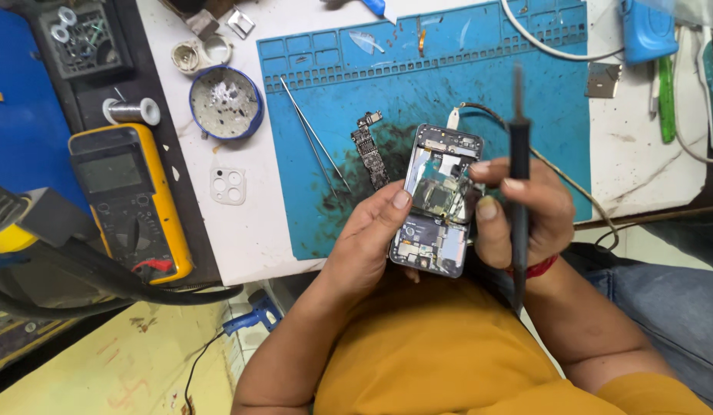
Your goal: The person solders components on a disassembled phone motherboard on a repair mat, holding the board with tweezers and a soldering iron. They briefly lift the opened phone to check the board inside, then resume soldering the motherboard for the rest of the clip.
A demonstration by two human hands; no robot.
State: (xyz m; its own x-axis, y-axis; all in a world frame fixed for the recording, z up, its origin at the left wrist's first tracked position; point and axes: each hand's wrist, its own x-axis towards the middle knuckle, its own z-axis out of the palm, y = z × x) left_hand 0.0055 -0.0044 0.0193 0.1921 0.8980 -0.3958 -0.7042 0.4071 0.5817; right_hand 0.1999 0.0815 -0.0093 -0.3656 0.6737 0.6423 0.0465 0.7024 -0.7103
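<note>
Over the near edge of the blue mat (479,92), both hands hold an opened phone (437,201) with its back cover off and its boards and shields bare. The left hand (364,246) cups the phone's left side from below, fingers curled behind it and the thumb lying on the left rim, closed firmly on the body. The right hand (518,211) closes on the phone's right edge, thumb and fingertips pressing at the middle shield, and it also grips a dark slim tool (518,169) that stands nearly upright between its fingers, tip away from the phone. So the phone sits between the two hands, lifted clear of the mat, touching both thumbs.

The step in hand looks like inspection or prying at the inner parts. The next move would seem to call for a steady left grip while the right hand turns the tool toward the board.

On the mat, just beyond the phone, lie a small board (370,150) and tweezers (314,134). A yellow meter (130,204) rests well to the left.
</note>
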